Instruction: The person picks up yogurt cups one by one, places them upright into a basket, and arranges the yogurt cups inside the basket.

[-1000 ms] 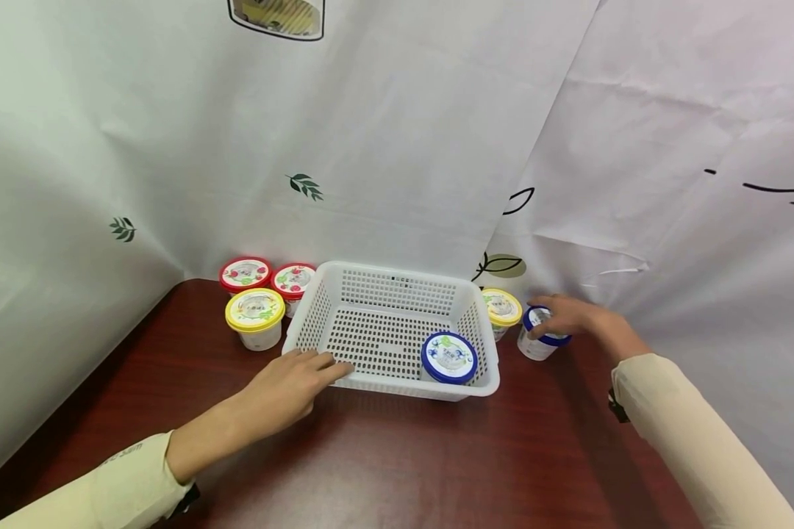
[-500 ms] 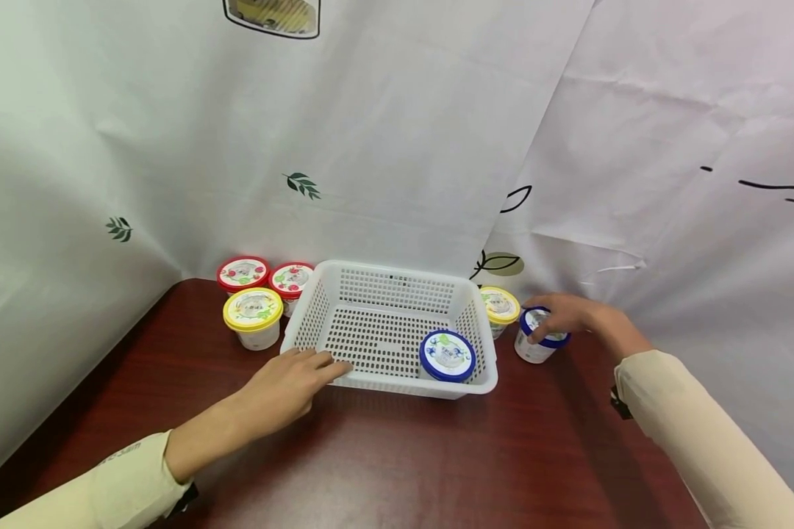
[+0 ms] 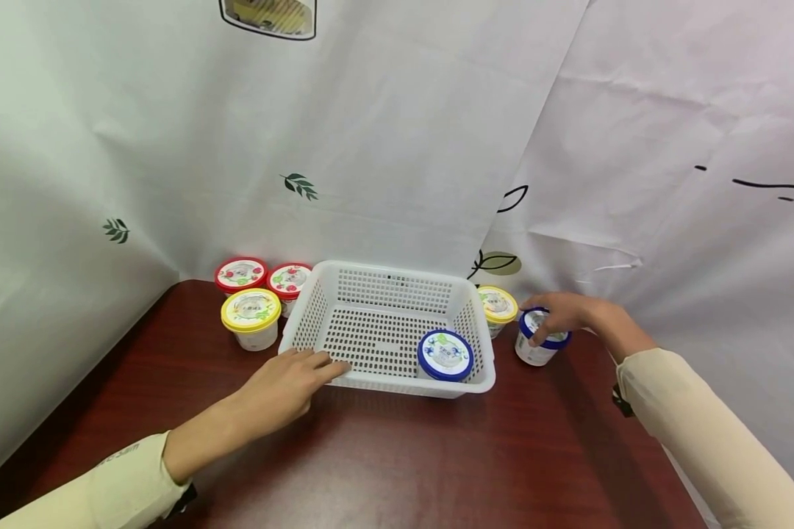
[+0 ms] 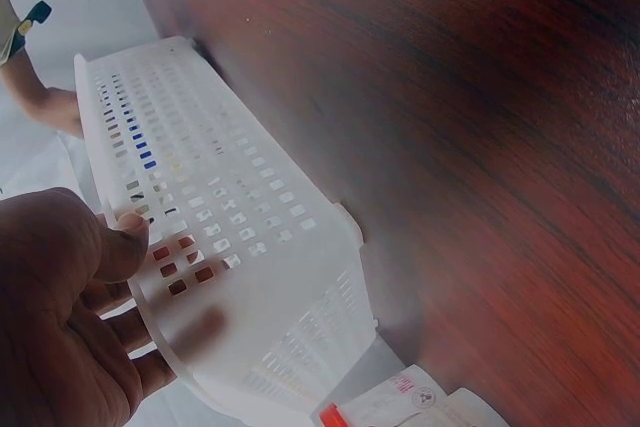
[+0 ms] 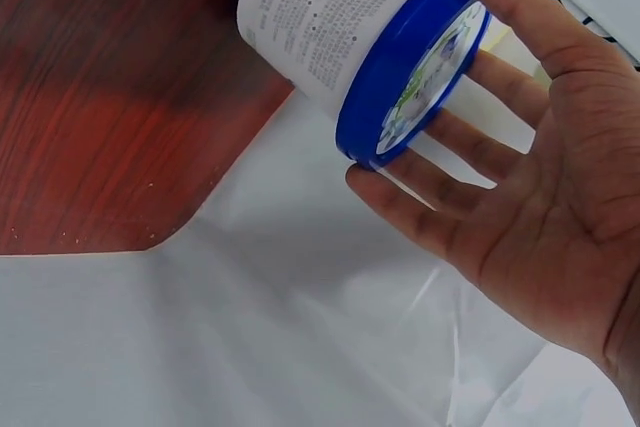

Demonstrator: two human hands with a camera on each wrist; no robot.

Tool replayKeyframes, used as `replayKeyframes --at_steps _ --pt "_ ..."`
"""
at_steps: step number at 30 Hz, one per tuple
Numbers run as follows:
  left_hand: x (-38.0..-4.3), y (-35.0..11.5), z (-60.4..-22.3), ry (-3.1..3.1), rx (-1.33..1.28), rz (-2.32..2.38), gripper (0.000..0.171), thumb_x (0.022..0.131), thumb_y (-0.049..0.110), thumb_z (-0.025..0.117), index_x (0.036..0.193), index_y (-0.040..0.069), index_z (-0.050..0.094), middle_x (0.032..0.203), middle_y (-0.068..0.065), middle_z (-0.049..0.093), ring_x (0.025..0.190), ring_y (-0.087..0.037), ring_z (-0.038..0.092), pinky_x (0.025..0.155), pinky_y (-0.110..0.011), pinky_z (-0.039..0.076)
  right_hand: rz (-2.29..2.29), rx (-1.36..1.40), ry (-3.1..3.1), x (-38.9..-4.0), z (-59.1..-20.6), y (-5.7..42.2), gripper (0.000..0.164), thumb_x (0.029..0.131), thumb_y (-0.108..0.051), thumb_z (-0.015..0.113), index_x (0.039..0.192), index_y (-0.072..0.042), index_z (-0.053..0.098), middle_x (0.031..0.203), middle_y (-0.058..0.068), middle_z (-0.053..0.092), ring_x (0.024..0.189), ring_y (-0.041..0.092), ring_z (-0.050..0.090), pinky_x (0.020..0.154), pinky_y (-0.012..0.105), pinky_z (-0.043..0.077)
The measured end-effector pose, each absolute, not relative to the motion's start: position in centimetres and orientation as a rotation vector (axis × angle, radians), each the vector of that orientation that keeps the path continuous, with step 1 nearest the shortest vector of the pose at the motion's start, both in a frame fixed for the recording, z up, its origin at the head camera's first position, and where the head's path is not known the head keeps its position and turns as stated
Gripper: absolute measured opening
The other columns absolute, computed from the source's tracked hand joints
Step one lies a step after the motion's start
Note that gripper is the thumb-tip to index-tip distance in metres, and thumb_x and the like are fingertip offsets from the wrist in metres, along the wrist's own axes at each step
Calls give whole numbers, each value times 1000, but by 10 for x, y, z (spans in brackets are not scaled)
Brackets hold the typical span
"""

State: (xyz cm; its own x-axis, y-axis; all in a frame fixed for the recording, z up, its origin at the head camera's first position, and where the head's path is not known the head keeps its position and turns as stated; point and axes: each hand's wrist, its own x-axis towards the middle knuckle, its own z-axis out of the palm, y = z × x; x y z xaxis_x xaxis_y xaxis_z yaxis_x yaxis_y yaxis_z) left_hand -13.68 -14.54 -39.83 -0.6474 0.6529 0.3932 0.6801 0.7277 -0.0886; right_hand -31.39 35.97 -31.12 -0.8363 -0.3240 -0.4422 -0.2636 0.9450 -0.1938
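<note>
The left hand [image 3: 281, 389] held the near left part of the white basket [image 3: 397, 382] by its rim. From above, only the backs of its fingers showed there. The left wrist view showed the thumb [image 4: 122, 250] too: it pressed on the outside wall, and the other fingers went over to the inside, so the rim was pinched between them. Bits of blue peeked through the holes in that wall.

The right hand [image 3: 562, 314] held a blue-topped tub [image 3: 534, 352] by its lid, to the right of the basket. From above, the hand hid part of the lid. The right wrist view showed the thumb and fingers spread around the blue edge, and lots of tiny writing on the tub's white side. I could not tell if its bottom touched the brown table [image 3: 403, 463].

The head view also showed another blue tub [image 3: 445, 355] inside the basket, in the near right corner. A yellow tub [image 3: 498, 303] stood between the basket and the right hand. To the left of the basket were two red tubs [image 3: 241, 273], with a second yellow tub [image 3: 251, 314] in front of them.
</note>
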Motion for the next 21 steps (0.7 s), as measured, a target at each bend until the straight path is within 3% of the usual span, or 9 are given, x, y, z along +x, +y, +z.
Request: replayKeyframes --at_steps 10,21 --pt "-137 -145 -399 -2513 -1016 -112 56 82 -8 81 133 16 78 112 -4 78 103 -24 77 98 -45 66 -124 -419 2617 -307 -302 356 97 90 -40 92 168 -2 49 161 39 53 142 57 60 111 70 58" --pt "-137 -145 -399 -2495 -1025 -110 60 80 -10 78 134 16 78 114 -5 79 106 -25 78 100 -46 66 -114 -424 2605 -303 -295 354 98 88 -38 95 167 -1 50 159 38 54 139 54 61 109 67 61"
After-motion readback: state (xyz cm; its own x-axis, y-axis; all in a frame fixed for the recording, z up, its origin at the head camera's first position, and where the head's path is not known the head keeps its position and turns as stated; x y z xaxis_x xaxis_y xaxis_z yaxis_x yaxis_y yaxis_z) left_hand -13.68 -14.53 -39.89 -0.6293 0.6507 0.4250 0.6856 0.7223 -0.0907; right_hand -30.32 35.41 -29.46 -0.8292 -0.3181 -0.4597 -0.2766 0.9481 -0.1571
